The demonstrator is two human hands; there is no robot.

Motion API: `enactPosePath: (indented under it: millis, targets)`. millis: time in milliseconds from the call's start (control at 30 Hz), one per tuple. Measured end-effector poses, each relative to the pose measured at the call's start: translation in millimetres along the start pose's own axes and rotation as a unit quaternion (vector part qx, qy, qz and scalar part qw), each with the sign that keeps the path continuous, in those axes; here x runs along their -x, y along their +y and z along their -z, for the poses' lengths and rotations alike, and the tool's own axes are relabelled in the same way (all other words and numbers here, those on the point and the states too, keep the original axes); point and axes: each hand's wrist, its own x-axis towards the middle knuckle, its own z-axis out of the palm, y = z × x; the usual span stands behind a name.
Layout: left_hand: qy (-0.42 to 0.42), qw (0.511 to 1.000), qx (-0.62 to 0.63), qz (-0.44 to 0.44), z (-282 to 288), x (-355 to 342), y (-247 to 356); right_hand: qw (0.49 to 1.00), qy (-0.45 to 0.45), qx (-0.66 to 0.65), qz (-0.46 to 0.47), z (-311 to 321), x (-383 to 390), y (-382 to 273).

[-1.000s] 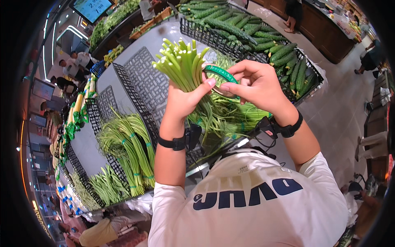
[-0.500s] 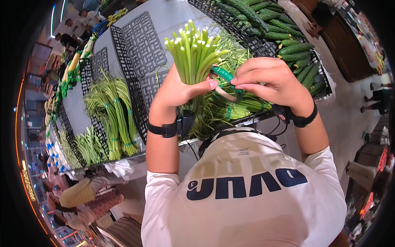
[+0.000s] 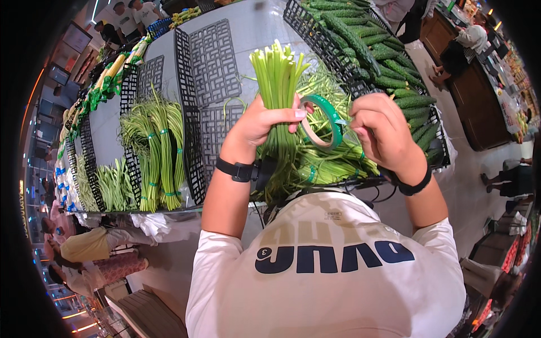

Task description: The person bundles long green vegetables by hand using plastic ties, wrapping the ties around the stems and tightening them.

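My left hand is closed around an upright bunch of garlic scapes, pale cut ends up and thin tips hanging below the fist. A roll of green tape hangs just right of the bunch, its rim against my left fingers. My right hand is closed in a pinch at the roll's right side, where a short loose tape end sticks out toward the fingertips. Below the roll lie more loose and taped green stems.
Cucumbers fill a black crate at the right. Taped bundles of long green stems lie at the left behind a black lattice divider. A black lattice mat lies on the grey display. People stand in the background.
My right hand has moved right and away from the roll, its fingers curled more. The tape roll has turned, showing its ring more openly. My left hand still grips the bunch.
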Motion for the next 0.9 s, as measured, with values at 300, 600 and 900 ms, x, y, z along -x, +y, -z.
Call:
enactPosePath:
  millis: [300,600,900]
  targets:
    - [0.055,0.996,-0.077,0.008,7,-19,6,0.862,-0.067,-0.376,-0.333,8,-7,43]
    - [-0.085,0.992,-0.026,0.084,-36,-39,9,0.949,-0.215,-0.095,-0.21,26,-14,44]
    - [-0.105,0.991,0.035,0.075,-57,-36,-22,0.969,-0.233,-0.007,-0.081,36,-22,18]
